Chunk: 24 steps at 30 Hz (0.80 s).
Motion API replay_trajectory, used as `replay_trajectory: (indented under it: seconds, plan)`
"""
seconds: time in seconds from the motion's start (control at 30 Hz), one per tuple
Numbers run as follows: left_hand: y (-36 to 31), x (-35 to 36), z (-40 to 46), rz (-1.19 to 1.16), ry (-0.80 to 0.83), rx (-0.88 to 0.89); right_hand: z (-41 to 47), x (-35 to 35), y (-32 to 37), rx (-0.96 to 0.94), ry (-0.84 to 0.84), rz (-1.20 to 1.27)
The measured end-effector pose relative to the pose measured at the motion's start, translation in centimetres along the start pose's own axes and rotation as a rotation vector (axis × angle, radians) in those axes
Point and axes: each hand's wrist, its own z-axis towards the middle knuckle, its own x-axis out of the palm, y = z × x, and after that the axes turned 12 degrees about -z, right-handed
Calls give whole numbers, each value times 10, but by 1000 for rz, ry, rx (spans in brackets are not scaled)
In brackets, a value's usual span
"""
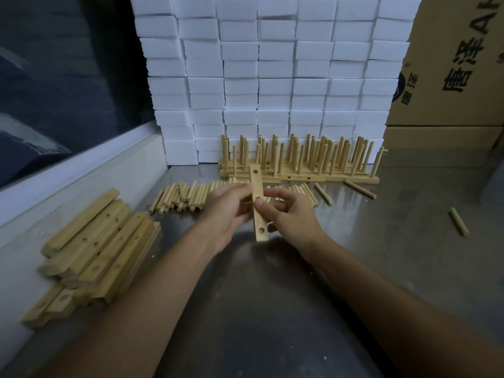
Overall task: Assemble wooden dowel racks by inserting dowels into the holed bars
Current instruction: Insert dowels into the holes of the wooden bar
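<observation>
Both hands hold one holed wooden bar [258,186] upright above the metal table, pointing away from me. My left hand [227,211] grips its left side with curled fingers. My right hand [289,211] pinches it at the middle, thumb on the front face. Holes show near the bar's top and bottom ends; no dowel is visibly in it. Loose dowels [185,196] lie in a row just behind the hands. A pile of spare holed bars [95,252] lies at the left. Finished racks [300,162] with upright dowels stand at the back.
A wall of white foam blocks [272,77] rises behind the racks. Cardboard boxes [452,64] stand at the back right. Stray dowels [459,221] lie on the right of the metal table [272,296]. A pale ledge [81,170] borders the table's left side.
</observation>
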Motion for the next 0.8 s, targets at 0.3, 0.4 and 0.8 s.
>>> replay_trajectory:
  seconds: [0.3, 0.4, 0.8]
  plan:
    - [22, 16, -28, -55, -95, 27, -11, 2, -6, -138, -162, -299]
    - [23, 5, -37, -38, -107, 59, -12, 4, -7, -184, -151, -359]
    - [19, -15, -40, -225, -26, -17, 5, -17, -26, 25, -323, -782]
